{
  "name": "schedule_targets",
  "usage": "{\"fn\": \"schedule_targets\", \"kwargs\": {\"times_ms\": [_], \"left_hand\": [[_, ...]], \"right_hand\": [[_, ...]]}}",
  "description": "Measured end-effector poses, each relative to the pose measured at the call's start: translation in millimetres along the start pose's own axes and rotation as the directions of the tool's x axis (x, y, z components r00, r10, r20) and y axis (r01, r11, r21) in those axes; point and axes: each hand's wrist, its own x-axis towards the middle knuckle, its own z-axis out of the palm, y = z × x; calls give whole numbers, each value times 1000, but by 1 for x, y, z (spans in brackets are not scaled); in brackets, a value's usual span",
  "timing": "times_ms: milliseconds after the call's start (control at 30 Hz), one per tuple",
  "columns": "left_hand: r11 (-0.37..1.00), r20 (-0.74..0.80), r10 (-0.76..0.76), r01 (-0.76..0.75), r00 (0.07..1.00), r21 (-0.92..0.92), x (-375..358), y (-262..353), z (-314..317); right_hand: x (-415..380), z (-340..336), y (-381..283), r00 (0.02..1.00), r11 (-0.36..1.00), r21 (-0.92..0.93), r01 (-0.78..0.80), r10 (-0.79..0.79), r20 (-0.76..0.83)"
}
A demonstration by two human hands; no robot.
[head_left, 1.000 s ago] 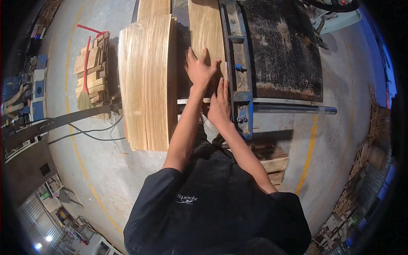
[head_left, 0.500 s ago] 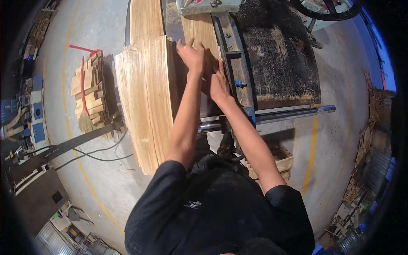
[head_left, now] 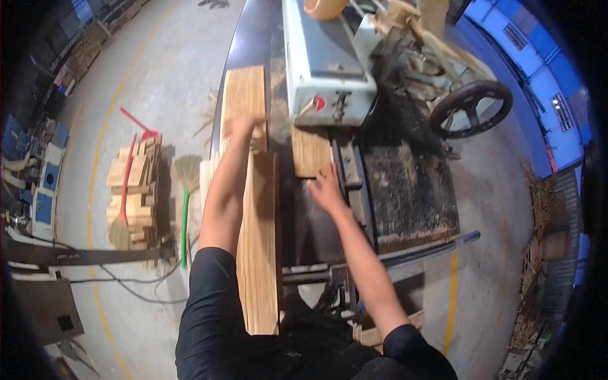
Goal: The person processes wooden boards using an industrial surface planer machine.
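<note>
A wooden board [head_left: 311, 155] lies flat on the machine table, its far end hidden beneath the pale green machine housing [head_left: 332, 95]. At the near end of that board is my right hand [head_left: 326, 188], fingers spread and fingertips at its edge and right corner. To the left, my left hand [head_left: 246, 126] is over the stacked boards, close to the far wooden board [head_left: 246, 85]; motion smears its fingers. Below my left forearm, a long stack of boards [head_left: 261, 240] reaches back toward my body.
A metal guide rail [head_left: 351, 164] runs along the fed board's right side. A black handwheel [head_left: 472, 109] sits at the right. On the floor at left are a pile of wood pieces [head_left: 136, 183], a red-handled broom [head_left: 126, 180] and a green-handled broom [head_left: 185, 215].
The board has slid farther under the housing, leaving less of it showing. My left hand has moved off it to the left stack; my right hand stays at its near end. The view has tilted up.
</note>
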Motion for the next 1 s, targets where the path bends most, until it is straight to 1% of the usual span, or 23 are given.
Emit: {"fn": "schedule_targets", "kwargs": {"times_ms": [33,67,100,133,167,200,233,267,300,333,367,433,500,567,633,667,733,800,833,867,900,933,1000], "left_hand": [[992,148,-99,87,984,87,-7,-2,9],[976,214,-187,158,959,148,-17,0,15],[938,-28,-284,284,958,197,-59,16,16],[949,-68,-283,290,957,125,-36,16,20],[977,37,-117,108,992,184,-7,13,17],[973,145,62,-92,988,212,21,10,14],[938,242,230,-281,943,204,48,7,10],[931,-36,329,-317,944,182,44,-3,19],[950,-63,257,-241,964,199,58,-7,21],[969,-158,99,-58,982,240,64,-8,33],[961,-142,94,-52,985,271,65,-7,33],[987,-53,-132,137,990,87,71,-3,34],[987,-36,-109,113,993,110,97,-3,40],[999,-124,-2,8,992,49,130,-2,48],[998,-230,64,-62,971,15,138,11,30],[992,-293,110,-122,950,-20,164,12,28],[960,-308,-34,-55,951,-276,180,31,2],[831,-383,40,-244,923,-501,263,25,10],[736,-374,269,-440,887,-514,256,24,-2],[599,-384,477,-612,791,-517,245,18,-24],[484,-411,529,-662,743,-573,219,9,-48],[355,-441,533,-663,723,-659,183,4,-69],[83,-465,522,-585,715,-807,103,-10,-105]], "right_hand": [[-10,9,0,993,999,29,23,-20,-117],[-24,9,-7,976,997,17,74,-69,-206],[-42,16,-6,972,996,-59,60,-72,-223],[-63,23,-9,970,982,-182,42,-84,-226],[-69,20,-13,977,984,-177,33,-69,-200],[-78,14,-19,974,984,-178,24,-63,-218],[-86,13,-25,972,985,-170,17,-56,-230],[-85,15,-24,968,990,-140,7,-42,-249],[-82,14,-27,967,991,-133,-14,-20,-253],[-80,13,-29,971,990,-141,-16,-19,-240],[-78,10,-29,973,988,-150,-26,-9,-229],[-76,9,-30,976,987,-156,-46,10,-220],[-74,9,-31,979,980,-192,-52,12,-205],[-74,10,-29,980,980,-188,-59,21,-198],[-72,10,-27,980,979,-193,-62,24,-196],[-71,10,-25,980,982,-179,-59,23,-196],[-71,7,-27,980,984,-164,-65,32,-195],[-72,7,-26,976,984,-157,-82,48,-211],[-70,6,-27,977,987,-145,-68,37,-208],[-69,6,-28,976,989,-145,-40,7,-218],[-72,7,-28,976,987,-154,-53,18,-217],[-72,8,-28,975,985,-160,-60,23,-222],[-74,9,-30,973,983,-173,-54,12,-232]]}}
